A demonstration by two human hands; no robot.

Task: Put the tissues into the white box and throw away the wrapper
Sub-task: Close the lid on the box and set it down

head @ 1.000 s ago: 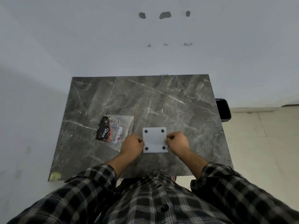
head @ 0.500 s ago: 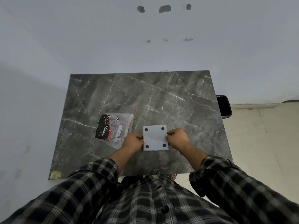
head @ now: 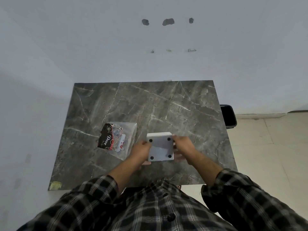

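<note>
Tissues, packed in a clear wrapper with a black and red printed panel, lie flat on the dark marble table, left of centre and just beside the person's left wrist; the pack looks unopened, though how full it is cannot be told through the print. To its right, the left hand clasps the left edge of the white box, fingers curled under it and thumb on top. Held between both hands, the box is tilted, its far side raised, so that a flat face with four small black feet at the corners looks up at the camera; its inside is hidden, so whether it holds anything cannot be told. On the other edge, the right hand grips the box the same way, fingers wrapped round the side. Further right, past the table's edge, a black bin stands on the pale tiled floor against the wall; its contents are too dark to make out
</note>
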